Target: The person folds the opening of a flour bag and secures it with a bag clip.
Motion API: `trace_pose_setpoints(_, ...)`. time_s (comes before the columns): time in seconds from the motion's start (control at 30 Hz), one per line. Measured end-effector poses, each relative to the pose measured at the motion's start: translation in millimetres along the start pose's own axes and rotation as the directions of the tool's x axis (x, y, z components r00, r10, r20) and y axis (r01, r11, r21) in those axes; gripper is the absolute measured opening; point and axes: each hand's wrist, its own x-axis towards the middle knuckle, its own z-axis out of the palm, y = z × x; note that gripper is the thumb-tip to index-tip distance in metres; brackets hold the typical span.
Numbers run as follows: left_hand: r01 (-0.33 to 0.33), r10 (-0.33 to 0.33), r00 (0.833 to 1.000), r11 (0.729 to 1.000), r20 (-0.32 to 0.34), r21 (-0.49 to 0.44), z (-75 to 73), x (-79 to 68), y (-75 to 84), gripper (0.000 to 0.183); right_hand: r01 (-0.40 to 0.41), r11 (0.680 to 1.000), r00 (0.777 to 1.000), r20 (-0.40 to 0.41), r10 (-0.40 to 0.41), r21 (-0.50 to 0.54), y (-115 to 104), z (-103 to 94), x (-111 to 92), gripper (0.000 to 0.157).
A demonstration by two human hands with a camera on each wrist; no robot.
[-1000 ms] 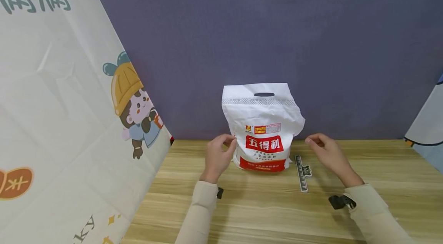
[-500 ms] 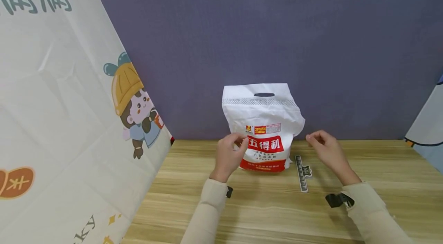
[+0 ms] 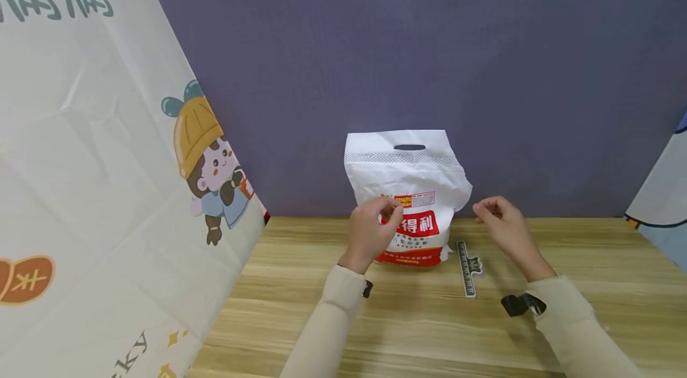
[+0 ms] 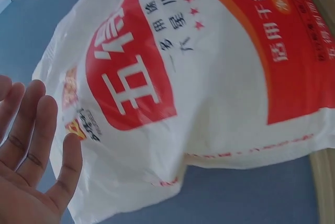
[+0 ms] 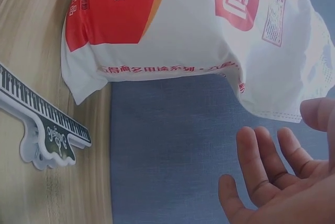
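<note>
A white flour bag with red printing and a cut-out handle stands upright against the dark backdrop. In the head view my left hand is in front of the bag's left part and covers some of its print. The left wrist view shows those fingers loosely bent beside the bag, holding nothing. My right hand hovers right of the bag, apart from it, with relaxed fingers and nothing in them. Between that hand and the bag lies a long clip with a piano-key pattern and the word "Music".
Everything rests on a wood-grain table that meets a dark blue-grey cloth wall at the back. To the left rises a white printed sheet with a cartoon figure. Another printed panel borders the right side.
My left hand has moved rightward from the bag's left edge to in front of its red lettering. The right hand has barely shifted. Bag and clip stay in place.
</note>
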Motion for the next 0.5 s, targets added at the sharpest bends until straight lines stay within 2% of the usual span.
trace_pose_setpoints(0.27,-0.001,0.0,0.999,1.0,0.054,0.017,2.3,12.7,11.9,0.014,0.0,0.999,1.0,-0.007,0.001,0.053,-5,1.8,3,0.044)
trace_pose_setpoints(0.5,-0.062,0.058,0.996,0.997,0.071,0.049,4.3,27.3,21.3,0.013,-0.011,0.997,1.0,0.011,0.01,0.073,-11,1.2,6,0.046)
